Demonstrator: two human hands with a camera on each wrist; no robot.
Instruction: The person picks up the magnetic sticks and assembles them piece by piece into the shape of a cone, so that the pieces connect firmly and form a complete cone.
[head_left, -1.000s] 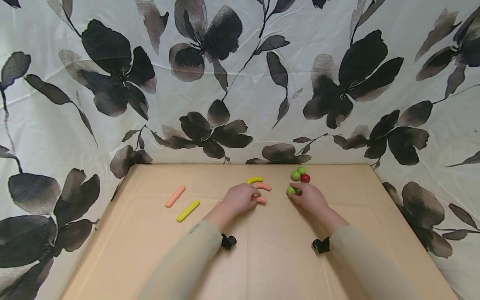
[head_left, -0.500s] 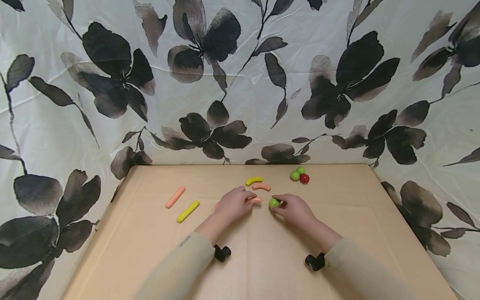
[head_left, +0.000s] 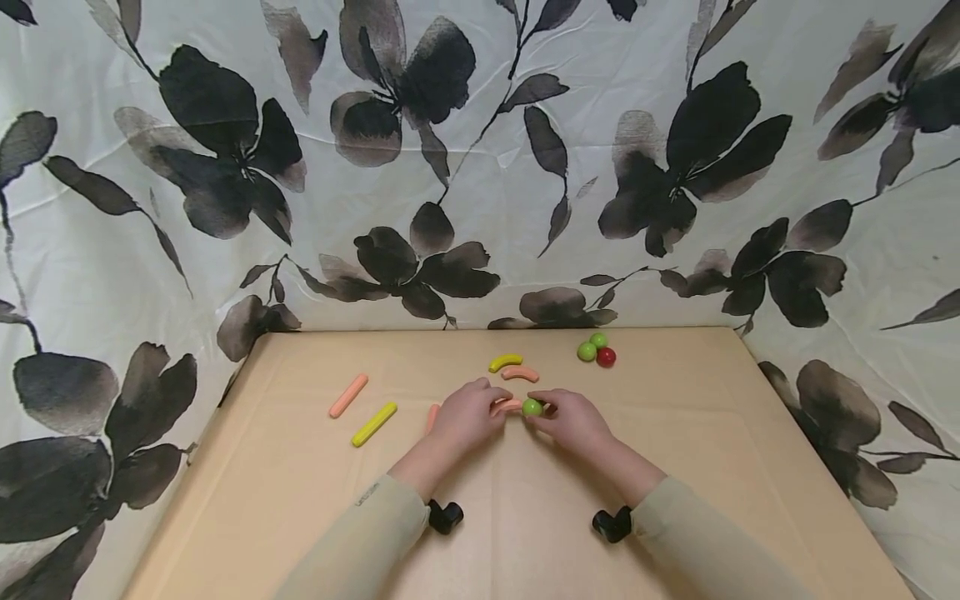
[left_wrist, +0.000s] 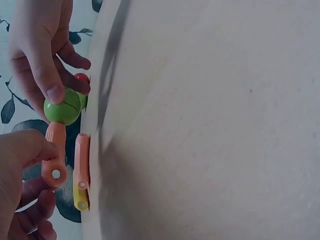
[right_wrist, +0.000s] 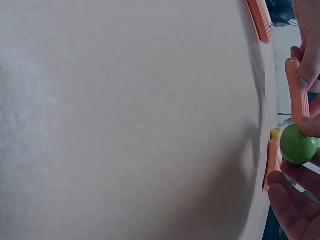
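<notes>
My left hand (head_left: 468, 415) pinches a salmon-orange ribbed toy rod (left_wrist: 55, 145), with a white dot on its near end in the left wrist view. Thumb and fingers of my right hand (head_left: 576, 422) grip a glossy green ball (right_wrist: 298, 144). The ball sits right at the far end of the rod, in line with it, and both are above the tabletop. Behind the hands in the head view lie a curved orange rod (head_left: 520, 374) and a curved yellow rod (head_left: 506, 362).
Two green balls (head_left: 587, 352) and a red ball (head_left: 606, 357) cluster at the table's back right. Left on the tan table (head_left: 495, 542) are an orange rod (head_left: 348, 396) and a yellow rod (head_left: 374, 424). Another orange rod (head_left: 432, 417) is partly behind my left hand. A floral cloth (head_left: 450, 167) hangs behind.
My right hand has carried the green ball leftward and nearer, away from the other balls, to the end of the orange rod. My left hand has shifted slightly left, keeping its pinch.
</notes>
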